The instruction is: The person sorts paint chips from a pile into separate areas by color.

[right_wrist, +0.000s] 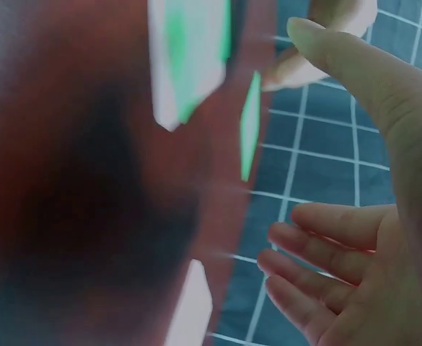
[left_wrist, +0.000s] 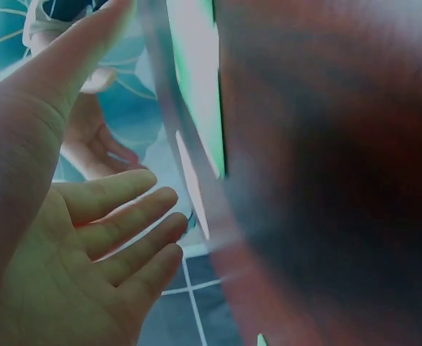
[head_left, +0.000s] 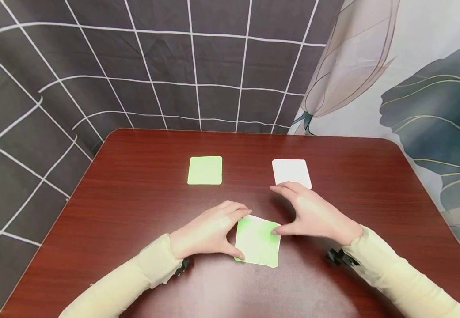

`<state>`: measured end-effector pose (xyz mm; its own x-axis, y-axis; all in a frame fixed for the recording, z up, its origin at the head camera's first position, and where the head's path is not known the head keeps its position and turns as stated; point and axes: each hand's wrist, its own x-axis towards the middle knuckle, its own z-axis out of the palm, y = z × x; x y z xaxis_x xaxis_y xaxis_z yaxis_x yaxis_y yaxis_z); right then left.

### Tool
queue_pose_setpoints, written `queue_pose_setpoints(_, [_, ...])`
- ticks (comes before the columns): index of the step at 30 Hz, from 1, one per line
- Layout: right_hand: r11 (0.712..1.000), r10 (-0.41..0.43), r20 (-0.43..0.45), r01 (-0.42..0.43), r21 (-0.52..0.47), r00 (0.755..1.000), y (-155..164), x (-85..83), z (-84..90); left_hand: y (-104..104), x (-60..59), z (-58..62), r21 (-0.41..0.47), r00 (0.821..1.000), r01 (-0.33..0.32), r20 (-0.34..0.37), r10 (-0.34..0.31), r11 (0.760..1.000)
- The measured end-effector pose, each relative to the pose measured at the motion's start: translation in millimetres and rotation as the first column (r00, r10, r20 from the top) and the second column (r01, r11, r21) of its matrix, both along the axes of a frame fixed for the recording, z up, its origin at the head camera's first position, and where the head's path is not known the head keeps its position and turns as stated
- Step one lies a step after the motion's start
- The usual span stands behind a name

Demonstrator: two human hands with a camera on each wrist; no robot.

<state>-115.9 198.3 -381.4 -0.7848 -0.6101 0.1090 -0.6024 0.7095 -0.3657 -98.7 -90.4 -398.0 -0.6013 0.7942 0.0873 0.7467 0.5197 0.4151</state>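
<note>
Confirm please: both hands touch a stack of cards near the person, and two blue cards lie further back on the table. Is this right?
Not quite. In the head view the two far cards are a green card and a white card, not blue. Both hands, left hand and right hand, do touch the stack.

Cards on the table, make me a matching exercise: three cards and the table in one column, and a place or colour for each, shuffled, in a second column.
Column one:
1. green card
2. white card
3. card stack
4. table

Column two:
A. dark red-brown wood grain
B. far right, just beyond the right hand
C. between both hands, with the left hand on its left edge
D. far left, lying alone

Pairs: 1-D, 2-B, 3-C, 4-A
</note>
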Motion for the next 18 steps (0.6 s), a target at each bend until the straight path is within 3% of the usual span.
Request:
queue_pose_setpoints(9, [0.999, 0.044, 0.039, -0.045, 0.024, 0.998, -1.2, 38.1, -22.9, 5.9, 6.7, -9.3, -0.043, 0.999, -0.017, 0.044, 0.018, 0.999])
queue_pose_setpoints(13, [0.999, 0.048, 0.017, -0.048, 0.013, 0.999, -7.2, 44.7, -29.4, 8.0, 7.5, -11.2, -0.047, 0.997, -0.016, 0.07, 0.019, 0.999])
queue_pose_setpoints(18, [0.999, 0.049, -0.042, -0.049, 0.004, 0.998, -10.8, 47.4, -32.0, 9.0, 7.3, -13.5, -0.033, 0.998, -0.012, 0.055, 0.013, 0.999])
